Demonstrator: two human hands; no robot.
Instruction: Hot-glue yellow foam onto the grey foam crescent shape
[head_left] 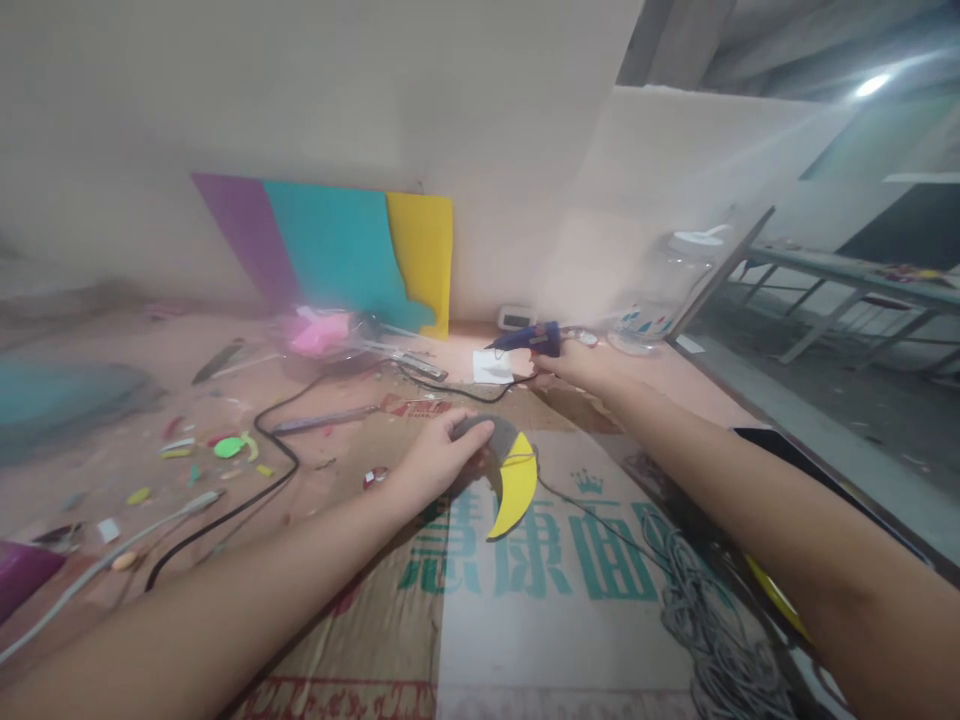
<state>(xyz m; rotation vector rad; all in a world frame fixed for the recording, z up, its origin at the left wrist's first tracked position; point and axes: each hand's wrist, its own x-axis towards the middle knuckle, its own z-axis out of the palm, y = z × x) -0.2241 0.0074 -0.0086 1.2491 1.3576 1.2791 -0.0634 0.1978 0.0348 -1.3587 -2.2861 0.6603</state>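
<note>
- Smooth pale wall (510, 150) behind a pinkish worktop (247, 375); flattened brown cardboard (390, 640) with green printed characters and a red patterned border covers the near middle.
- Against the wall leans a flat panel (330, 245) in purple, teal and yellow, its colours meeting along slanting or wavy edges.
- The left hand (442, 450) grips a flat crescent (517, 490) above the cardboard, near the middle of the view — thumb on top of the grey part, the lower part plain yellow.
- The crescent's bulge faces right. Its long axis runs roughly from far to near, and its slim yellow tip points toward the wearer, slightly left; the grey end is partly hidden by the fingers.
- Thin grey cord (712, 620) crosses the yellow part and trails right to a loose, tangled heap.
- The right hand (559, 360) is closed around a dark blue glue gun (534, 340), nozzle to the left, just above a small white square (492, 367) — whether they touch, I cannot tell.
- Crumpled pink material (321, 332) lies left of the glue gun; a clear, ribbed-looking jar (660, 295) with a white lid stands right.
</note>
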